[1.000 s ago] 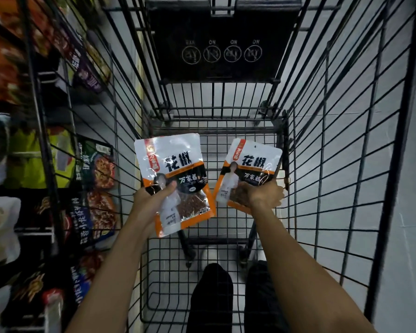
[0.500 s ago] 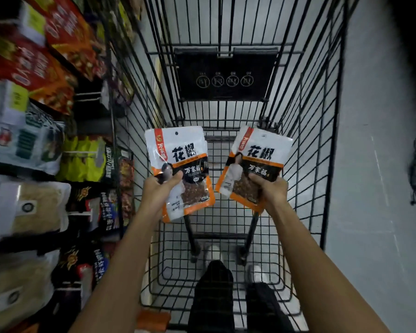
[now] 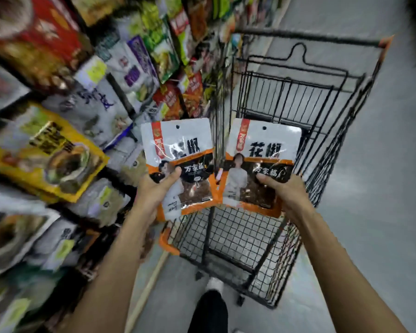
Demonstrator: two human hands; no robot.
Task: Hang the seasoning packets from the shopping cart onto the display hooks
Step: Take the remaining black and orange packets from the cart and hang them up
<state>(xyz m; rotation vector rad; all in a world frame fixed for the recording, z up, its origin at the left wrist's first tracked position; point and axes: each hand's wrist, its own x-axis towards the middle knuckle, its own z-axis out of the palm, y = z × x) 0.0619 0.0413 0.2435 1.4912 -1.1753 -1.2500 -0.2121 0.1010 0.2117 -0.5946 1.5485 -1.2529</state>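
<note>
I hold two white-and-orange seasoning packets upright, side by side, above the near end of the black wire shopping cart (image 3: 298, 97). My left hand (image 3: 154, 191) grips the left packet (image 3: 178, 150) by its lower left part, thumb across the front. My right hand (image 3: 283, 191) grips the right packet (image 3: 264, 150) at its lower right corner. Each packet has a small round hang hole near its top edge. The display rack (image 3: 120, 92) of hanging packets fills the left side; its hooks are blurred.
Many coloured packets hang on the left rack, among them a large yellow one (image 3: 46, 157) and red ones (image 3: 178, 102). Grey floor (image 3: 382, 188) lies right of the cart. My dark trouser leg and white shoe (image 3: 214, 284) stand behind the cart.
Both packets have risen out of the cart basket and shifted slightly left. My view has lifted and swung toward the rack on the left, which now fills much more of the frame.
</note>
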